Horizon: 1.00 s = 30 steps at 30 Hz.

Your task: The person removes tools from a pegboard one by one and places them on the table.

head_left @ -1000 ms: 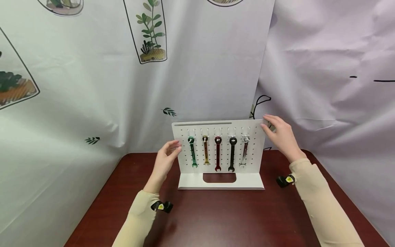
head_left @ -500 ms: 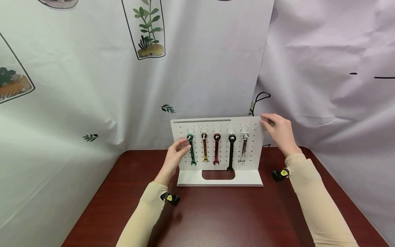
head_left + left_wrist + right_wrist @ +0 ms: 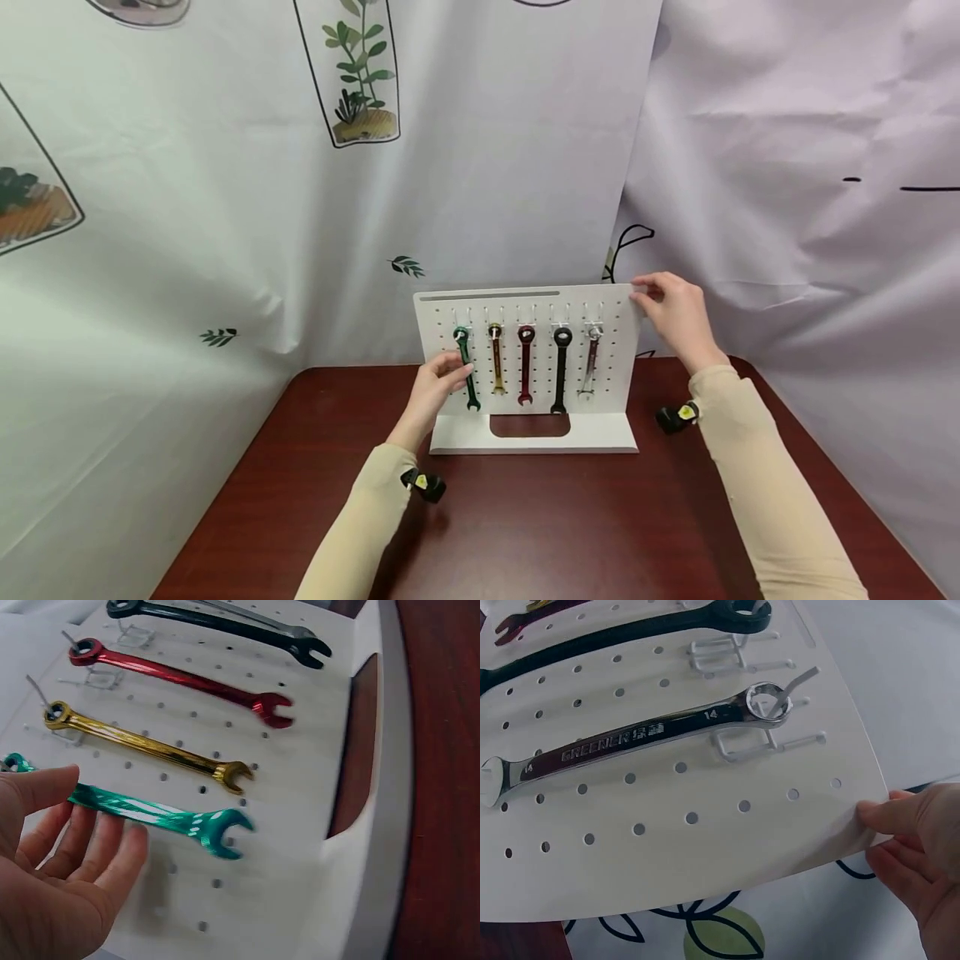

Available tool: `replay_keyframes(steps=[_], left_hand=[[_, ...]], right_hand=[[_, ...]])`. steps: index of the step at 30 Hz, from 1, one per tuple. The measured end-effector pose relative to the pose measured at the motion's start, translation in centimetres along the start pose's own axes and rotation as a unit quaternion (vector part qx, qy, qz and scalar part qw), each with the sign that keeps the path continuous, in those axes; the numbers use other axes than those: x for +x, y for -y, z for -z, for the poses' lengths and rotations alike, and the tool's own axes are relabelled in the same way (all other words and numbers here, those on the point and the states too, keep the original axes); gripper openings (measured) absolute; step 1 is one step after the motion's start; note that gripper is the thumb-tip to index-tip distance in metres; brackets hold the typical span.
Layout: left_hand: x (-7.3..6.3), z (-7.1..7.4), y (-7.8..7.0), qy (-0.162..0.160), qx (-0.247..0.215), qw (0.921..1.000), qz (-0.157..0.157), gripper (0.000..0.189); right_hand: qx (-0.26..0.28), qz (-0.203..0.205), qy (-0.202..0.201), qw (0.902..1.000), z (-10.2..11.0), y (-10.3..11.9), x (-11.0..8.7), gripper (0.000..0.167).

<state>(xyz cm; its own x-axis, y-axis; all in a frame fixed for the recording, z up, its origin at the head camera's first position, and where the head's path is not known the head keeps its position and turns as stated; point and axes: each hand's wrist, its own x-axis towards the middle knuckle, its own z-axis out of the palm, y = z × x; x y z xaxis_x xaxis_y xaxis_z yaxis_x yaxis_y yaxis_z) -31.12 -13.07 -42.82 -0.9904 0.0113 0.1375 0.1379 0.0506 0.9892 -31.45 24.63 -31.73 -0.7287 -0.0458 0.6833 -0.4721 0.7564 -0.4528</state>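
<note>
My left hand pinches the shaft of a green combination wrench, thumb on top and fingers beneath. The wrench's ring end is at its hook, and its open jaw points down. A white pegboard stand carries the row of wrenches. With thumb and fingers, my right hand grips the board's upper right corner. Right of the green one hang a gold wrench, a red wrench, a black wrench and a silver wrench on wire hooks.
The stand rests on a dark red-brown table. Behind it hangs a pale printed curtain, close to the board's back. A small black camera is strapped to each sleeve cuff.
My left hand has moved right, from the board's left edge onto the green wrench, which it now holds. My right hand has closed on the board's corner.
</note>
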Motion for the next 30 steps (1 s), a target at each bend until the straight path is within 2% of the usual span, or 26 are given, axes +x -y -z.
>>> replay_keyframes(steps=[8,18,19,30], left_hand=[[-0.1,0.1,0.9,-0.012,-0.008,0.9997,-0.022,0.025],[-1.1,-0.2,0.0,-0.01,0.004,0.9989,-0.045,0.023],[-0.9,-0.1,0.3,-0.012,0.003,0.9988,-0.047,0.023],[-2.0,0.0,-0.6,-0.015,0.0,0.9987,-0.049,0.026]], right_hand=[[0.005,-0.011,0.024,0.9996,0.3,0.2,0.4,0.021],[0.001,-0.027,0.034,0.9991,0.4,0.4,0.5,0.022],[0.0,-0.028,0.034,0.999,0.4,0.4,0.5,0.021],[-0.001,-0.03,0.036,0.9989,0.7,0.5,0.3,0.022]])
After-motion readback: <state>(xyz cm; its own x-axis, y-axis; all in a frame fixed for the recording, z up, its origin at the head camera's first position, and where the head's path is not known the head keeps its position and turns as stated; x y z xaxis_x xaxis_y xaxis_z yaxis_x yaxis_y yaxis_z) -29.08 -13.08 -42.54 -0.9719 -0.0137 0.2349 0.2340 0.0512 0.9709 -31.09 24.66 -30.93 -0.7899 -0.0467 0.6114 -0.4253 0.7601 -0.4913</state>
